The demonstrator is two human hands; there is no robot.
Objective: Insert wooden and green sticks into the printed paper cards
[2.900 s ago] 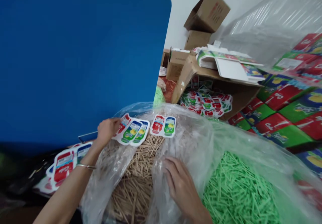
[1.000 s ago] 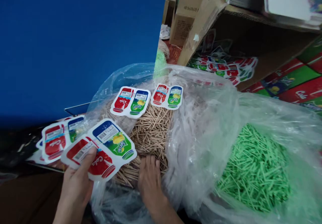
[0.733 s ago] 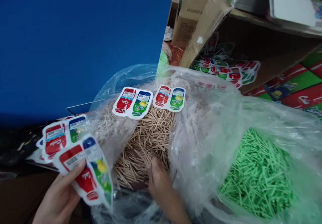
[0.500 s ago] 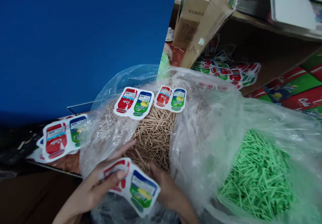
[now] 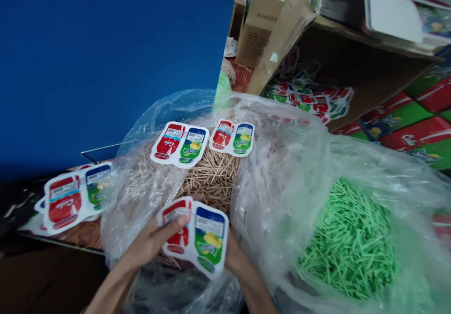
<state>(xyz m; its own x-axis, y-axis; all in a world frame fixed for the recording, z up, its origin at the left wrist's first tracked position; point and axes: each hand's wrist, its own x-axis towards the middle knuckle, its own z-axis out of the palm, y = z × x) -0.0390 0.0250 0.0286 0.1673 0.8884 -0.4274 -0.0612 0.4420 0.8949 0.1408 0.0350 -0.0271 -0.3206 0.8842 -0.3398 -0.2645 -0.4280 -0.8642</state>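
My left hand [image 5: 148, 246] grips a die-cut card [image 5: 195, 234] printed with a red cola bottle and a green lemon-drink bottle, thumb across its red half. The card hangs over a clear plastic bag of tan wooden sticks [image 5: 211, 180]. My right hand [image 5: 234, 257] is behind the card's right edge; its fingers are hidden. Two more cards [image 5: 179, 144] [image 5: 232, 137] lie flat on the sticks farther back.
A second clear bag of green sticks [image 5: 348, 243] sits at the right. More cards [image 5: 66, 201] are stacked at the left. Behind are an open cardboard box [image 5: 278, 46] spilling cards [image 5: 310, 100] and printed cartons [image 5: 416, 130]. A blue panel [image 5: 105, 60] fills the upper left.
My left hand picked a card off the far sticks, drew it near, turned it and lowered it in front of the stick bag. My right hand left the sticks and went behind the card.
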